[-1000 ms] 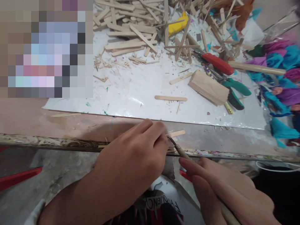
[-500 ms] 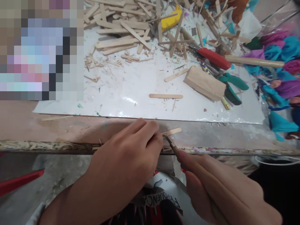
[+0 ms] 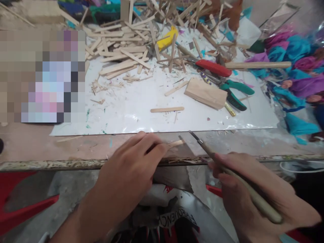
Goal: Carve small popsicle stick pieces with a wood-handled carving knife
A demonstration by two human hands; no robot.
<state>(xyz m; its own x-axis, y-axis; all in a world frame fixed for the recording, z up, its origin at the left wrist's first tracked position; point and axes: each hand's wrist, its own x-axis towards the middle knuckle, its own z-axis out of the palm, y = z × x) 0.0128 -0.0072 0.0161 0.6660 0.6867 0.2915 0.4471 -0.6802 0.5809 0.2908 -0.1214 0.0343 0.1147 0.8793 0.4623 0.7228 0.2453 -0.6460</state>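
My left hand [image 3: 136, 158] is closed on a wooden craft stick [image 3: 176, 143], pressing it near the table's front edge. Only the stick's right end shows past my fingertips. My right hand [image 3: 245, 189] grips a wood-carving chisel [image 3: 236, 179], a slim dark blade in a metal ferrule on a long wooden handle. Its tip points up and left, a short way right of the stick and apart from it. Just beyond, a second craft stick [image 3: 167, 109] lies flat on the white sheet [image 3: 126, 118].
Craft sticks [image 3: 121, 50] lie heaped at the back among shavings. A wooden block [image 3: 206, 93], green-handled pliers [image 3: 238, 92], a red-handled cutter [image 3: 214, 68] and a yellow tool [image 3: 167, 38] lie across the sheet. Colourful cloth flowers [image 3: 301, 74] are at right; a pixelated area covers the left.
My right hand has drawn the chisel right, lifting its tip off the stick. My left hand keeps its hold on the stick. The view has shifted.
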